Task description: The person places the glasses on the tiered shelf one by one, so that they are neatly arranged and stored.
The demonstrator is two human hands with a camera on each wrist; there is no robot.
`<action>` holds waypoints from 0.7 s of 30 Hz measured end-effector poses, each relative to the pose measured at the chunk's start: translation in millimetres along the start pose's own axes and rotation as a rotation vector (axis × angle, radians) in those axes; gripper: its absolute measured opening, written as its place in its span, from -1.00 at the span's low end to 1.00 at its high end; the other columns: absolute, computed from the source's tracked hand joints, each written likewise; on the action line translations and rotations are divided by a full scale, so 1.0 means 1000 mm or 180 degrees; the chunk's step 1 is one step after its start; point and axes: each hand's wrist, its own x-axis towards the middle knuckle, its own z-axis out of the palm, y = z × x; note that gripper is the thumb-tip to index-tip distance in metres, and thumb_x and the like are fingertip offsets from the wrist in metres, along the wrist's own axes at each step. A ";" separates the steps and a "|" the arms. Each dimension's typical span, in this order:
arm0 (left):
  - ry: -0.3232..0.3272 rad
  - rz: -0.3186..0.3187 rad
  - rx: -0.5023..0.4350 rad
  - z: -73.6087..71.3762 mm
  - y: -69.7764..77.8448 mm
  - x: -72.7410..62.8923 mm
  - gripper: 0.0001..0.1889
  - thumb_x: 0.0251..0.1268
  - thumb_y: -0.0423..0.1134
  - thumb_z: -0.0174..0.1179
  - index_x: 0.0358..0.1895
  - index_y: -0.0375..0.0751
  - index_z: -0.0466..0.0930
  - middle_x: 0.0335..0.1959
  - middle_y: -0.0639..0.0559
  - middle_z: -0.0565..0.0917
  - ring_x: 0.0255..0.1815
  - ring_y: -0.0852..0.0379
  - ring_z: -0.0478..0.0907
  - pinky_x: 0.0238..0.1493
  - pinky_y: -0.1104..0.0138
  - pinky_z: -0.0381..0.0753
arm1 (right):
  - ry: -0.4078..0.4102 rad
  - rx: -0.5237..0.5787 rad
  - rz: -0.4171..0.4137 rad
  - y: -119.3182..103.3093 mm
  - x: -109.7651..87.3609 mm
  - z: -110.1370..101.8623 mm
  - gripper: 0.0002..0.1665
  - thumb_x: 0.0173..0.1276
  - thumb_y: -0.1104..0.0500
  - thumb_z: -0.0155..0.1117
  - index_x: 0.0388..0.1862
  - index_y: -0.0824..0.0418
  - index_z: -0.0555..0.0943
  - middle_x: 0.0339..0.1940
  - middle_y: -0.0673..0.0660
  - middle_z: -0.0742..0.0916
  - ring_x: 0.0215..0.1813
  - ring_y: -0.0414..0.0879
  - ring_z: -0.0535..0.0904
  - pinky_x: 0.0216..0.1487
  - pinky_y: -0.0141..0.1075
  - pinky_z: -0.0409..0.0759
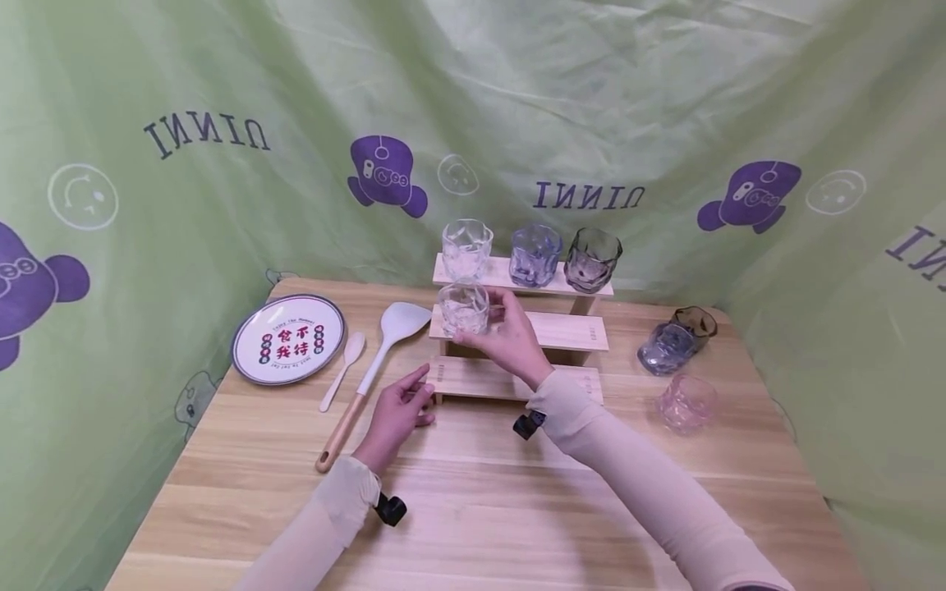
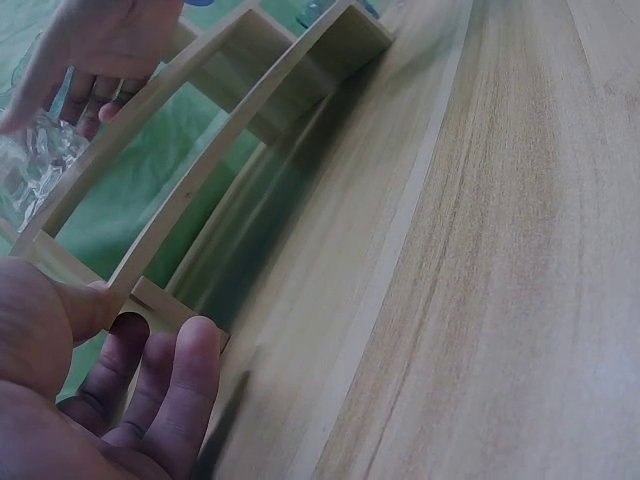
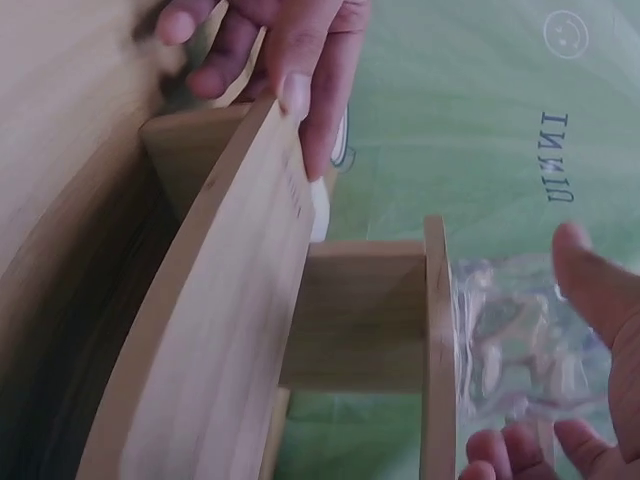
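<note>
A clear glass tumbler (image 1: 464,309) stands upright at the left end of the middle tier of a wooden three-tier display stand (image 1: 517,379). My right hand (image 1: 512,341) is around this glass from the right. In the right wrist view its thumb and fingers are spread apart, with a gap to the glass (image 3: 522,340). My left hand (image 1: 395,419) pinches the left end of the lowest tier. The left wrist view shows its thumb and fingers at the corner of that board. On the top tier are another clear glass (image 1: 467,249), a bluish glass (image 1: 535,256) and a dark grey glass (image 1: 592,259).
At right, a dark brownish glass (image 1: 696,322) and a blue-grey glass (image 1: 665,348) lie together, with a pink glass (image 1: 687,403) nearer. To the left are a patterned plate (image 1: 289,339), a small spoon (image 1: 344,369) and a wooden-handled turner (image 1: 380,353). Green printed cloth (image 1: 517,98) hangs behind.
</note>
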 end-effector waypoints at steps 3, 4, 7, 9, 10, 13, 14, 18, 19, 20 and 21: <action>0.0002 -0.0029 0.0005 0.000 -0.001 0.000 -0.47 0.44 -0.32 0.28 0.43 -0.06 0.47 -0.04 -0.14 0.57 -0.12 -0.02 0.59 -0.22 0.24 0.83 | -0.0070 0.0302 -0.0188 0.008 -0.009 -0.017 0.00 0.02 0.10 0.72 0.39 0.14 0.38 0.18 0.14 0.58 0.09 0.09 0.53 0.07 -0.11 0.63; 0.0002 -0.0023 0.0009 0.000 -0.001 0.000 -0.47 0.44 -0.32 0.27 0.44 -0.07 0.47 -0.04 -0.15 0.57 -0.12 -0.02 0.59 -0.22 0.23 0.83 | -0.0072 0.0433 -0.0284 0.011 -0.014 -0.025 -0.05 0.06 0.18 0.69 0.39 0.17 0.38 0.18 0.18 0.58 0.08 0.13 0.54 0.05 -0.11 0.65; 0.0004 -0.0020 0.0002 0.000 0.000 -0.001 -0.48 0.44 -0.32 0.27 0.43 -0.07 0.47 -0.04 -0.15 0.57 -0.12 -0.01 0.59 -0.22 0.23 0.83 | 0.0055 0.0780 -0.0681 0.025 -0.030 -0.054 -0.21 0.18 0.41 0.54 0.35 0.32 0.39 0.11 0.33 0.61 0.01 0.18 0.56 -0.02 -0.18 0.69; 0.0009 -0.0012 0.0004 -0.001 0.001 -0.002 -0.48 0.45 -0.32 0.26 0.44 -0.06 0.47 -0.04 -0.14 0.57 -0.11 -0.01 0.58 -0.22 0.22 0.83 | 0.0303 0.1031 -0.0840 0.036 -0.044 -0.075 -0.33 0.25 0.49 0.41 0.32 0.44 0.38 0.06 0.36 0.62 0.00 0.15 0.57 0.01 -0.23 0.71; 0.0011 -0.0010 0.0006 -0.001 0.001 -0.002 -0.49 0.45 -0.32 0.26 0.44 -0.06 0.47 -0.04 -0.14 0.56 -0.11 -0.01 0.58 -0.22 0.22 0.83 | 0.0467 0.1112 -0.0864 0.042 -0.052 -0.084 -0.38 0.30 0.50 0.36 0.30 0.47 0.37 0.04 0.38 0.62 0.01 0.12 0.58 0.05 -0.25 0.71; 0.0006 -0.0001 0.0007 -0.002 0.002 -0.003 -0.49 0.46 -0.32 0.25 0.44 -0.04 0.47 -0.03 -0.15 0.55 -0.10 -0.02 0.57 -0.20 0.22 0.83 | 0.1145 0.1273 -0.0656 0.062 -0.074 -0.111 -0.50 0.41 0.42 0.29 0.26 0.47 0.37 0.03 0.37 0.60 0.02 0.02 0.57 0.10 -0.32 0.68; 0.0000 0.0000 0.0000 -0.002 0.002 -0.003 -0.49 0.46 -0.31 0.25 0.44 -0.04 0.47 -0.04 -0.15 0.55 -0.09 -0.02 0.57 -0.20 0.21 0.83 | 0.1399 0.1280 -0.0530 0.068 -0.080 -0.119 -0.52 0.43 0.38 0.30 0.26 0.43 0.40 0.04 0.33 0.60 0.04 0.00 0.56 0.11 -0.34 0.67; -0.0016 -0.0008 -0.0040 0.000 0.002 -0.002 -0.48 0.46 -0.31 0.25 0.44 -0.04 0.46 -0.04 -0.15 0.55 -0.10 -0.01 0.57 -0.18 0.20 0.83 | 0.2371 0.1317 -0.0101 0.090 -0.098 -0.142 -0.59 0.44 0.34 0.32 0.20 0.29 0.45 0.03 0.23 0.60 0.07 -0.01 0.53 0.12 -0.38 0.62; -0.0021 -0.0015 -0.0053 0.000 0.001 -0.002 -0.48 0.47 -0.31 0.25 0.45 -0.05 0.46 -0.04 -0.15 0.55 -0.10 0.00 0.57 -0.18 0.20 0.83 | 0.2540 0.1373 -0.0093 0.095 -0.100 -0.147 -0.59 0.43 0.36 0.32 0.19 0.30 0.46 0.04 0.22 0.61 0.10 0.01 0.52 0.17 -0.37 0.60; -0.0020 -0.0024 -0.0064 0.001 0.001 -0.002 -0.48 0.47 -0.31 0.25 0.45 -0.05 0.46 -0.05 -0.15 0.55 -0.10 0.00 0.57 -0.18 0.20 0.83 | 0.2643 0.1386 -0.0098 0.099 -0.102 -0.151 -0.59 0.43 0.37 0.31 0.20 0.30 0.45 0.06 0.23 0.60 0.14 0.04 0.51 0.22 -0.36 0.57; -0.0018 -0.0030 -0.0077 0.001 0.001 -0.002 -0.48 0.46 -0.31 0.25 0.45 -0.05 0.46 -0.05 -0.15 0.55 -0.10 0.00 0.57 -0.18 0.20 0.83 | 0.2711 0.1390 -0.0116 0.102 -0.104 -0.154 -0.58 0.43 0.39 0.29 0.21 0.30 0.44 0.08 0.26 0.60 0.17 0.08 0.49 0.28 -0.35 0.53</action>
